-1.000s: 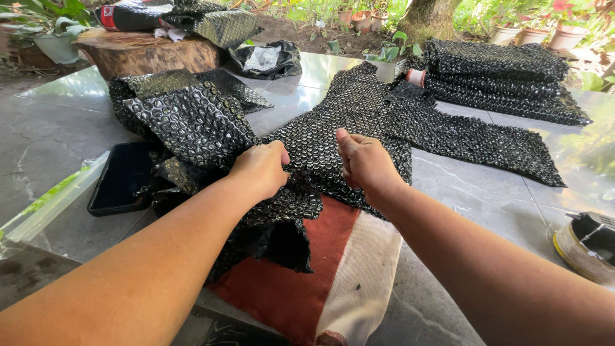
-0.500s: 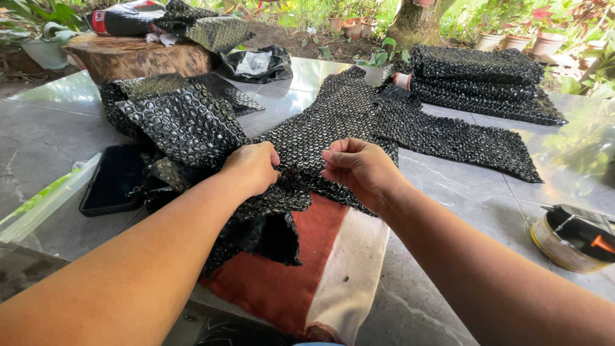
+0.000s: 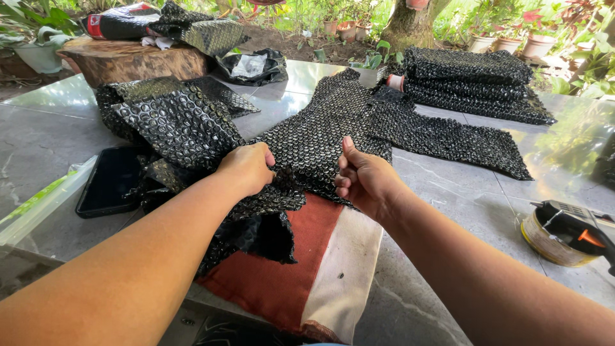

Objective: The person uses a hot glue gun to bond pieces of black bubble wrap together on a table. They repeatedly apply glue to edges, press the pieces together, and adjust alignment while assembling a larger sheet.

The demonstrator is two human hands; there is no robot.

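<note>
Left hand [image 3: 246, 168]: fingers curled under and clamped on the near edge of a black bubble-wrap sheet [image 3: 314, 138], knuckles up, bunching the material into a fold. Right hand [image 3: 363, 179]: fingers closed on the same edge just beside the left, thumb raised and pressing the top face. The two grips sit close together, apparently to pinch the sheet taut between them at one spot.

The black bubble-wrap sheet lies flat along the middle of the bench [image 3: 448, 211], running away from the person; its near end is gathered in both hands and overhangs a red cloth with a white border [image 3: 288, 269], which rests at the bench's near edge, under the work.

To the left, a crumpled heap of the same wrap [image 3: 170, 118] touches the sheet and partly covers a dark phone [image 3: 109, 182] lying flat. A clear ruler-like strip [image 3: 38, 202] lies at the left margin. At the far right, a folded stack of wrap [image 3: 471, 80] sits well apart, a tape roll [image 3: 396, 82] just beside it. A tape dispenser [image 3: 570, 230] stands near the right edge. A wooden stump [image 3: 128, 61] behind the bench carries more wrap.

Open room: bare bench surface to the right of the hands, between sheet and dispenser; the left side is crowded.
</note>
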